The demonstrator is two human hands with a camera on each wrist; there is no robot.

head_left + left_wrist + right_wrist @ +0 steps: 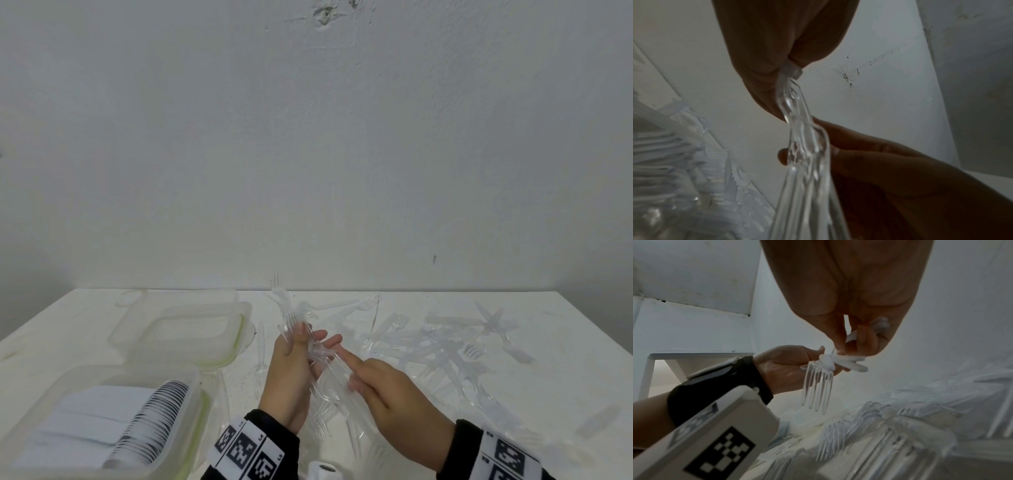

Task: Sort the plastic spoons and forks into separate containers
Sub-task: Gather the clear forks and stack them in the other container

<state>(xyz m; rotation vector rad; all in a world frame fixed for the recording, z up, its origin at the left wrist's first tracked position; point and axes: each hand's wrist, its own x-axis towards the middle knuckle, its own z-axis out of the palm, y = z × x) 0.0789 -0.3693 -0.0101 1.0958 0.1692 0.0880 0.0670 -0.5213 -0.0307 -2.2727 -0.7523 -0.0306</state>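
Note:
Both hands meet over the middle of the table on one bundle of clear plastic forks (pixel 320 356). My left hand (pixel 310 337) grips the bundle near its heads, thumb pressed over the tines. My right hand (pixel 349 370) pinches the handles, index finger stretched along them. In the right wrist view the right hand (pixel 855 340) pinches handle ends while the left hand (pixel 797 365) holds a fork head (pixel 818 386) with its tines hanging down. The left wrist view shows the left hand (pixel 791 68) pinching clear plastic (pixel 803 146) that the right hand (pixel 890 170) also holds.
A clear container (pixel 44 397) at the front left holds a row of stacked white spoons (pixel 150 418). Behind it stands a second clear container (pixel 239 342) with a green seal. Many loose clear forks (pixel 445 349) lie across the right half of the white table (pixel 565 342).

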